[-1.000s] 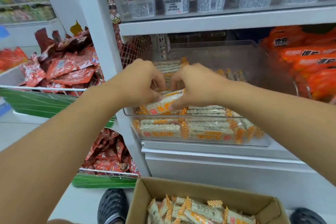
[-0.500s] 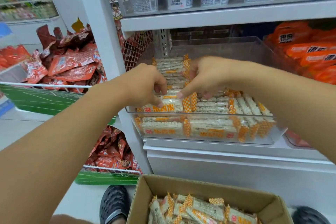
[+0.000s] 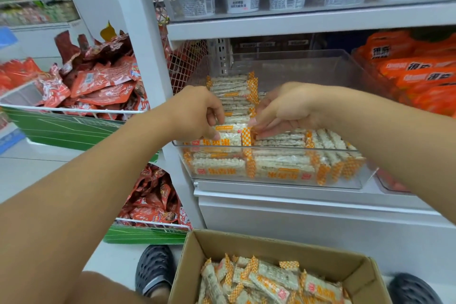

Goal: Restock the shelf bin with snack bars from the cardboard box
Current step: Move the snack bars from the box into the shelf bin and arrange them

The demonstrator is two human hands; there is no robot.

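- The left hand (image 3: 197,111) and right hand (image 3: 286,108) share one grip: each pinches an end of a single bar (image 3: 228,137), the left at its printed end, the right at the orange checkered end.
- That bar lies across the front left row of the clear bin (image 3: 271,150), touching the bars under the grip.
- The step, as I judge it, is seating this bar flat; next both pinches let go and a hand drops to the box (image 3: 278,247), below the grip by the feet.
- Counts: two hands, one bin, one box, one bar held. Bars behind and right of the grip, and loose in the box, are too many to count.
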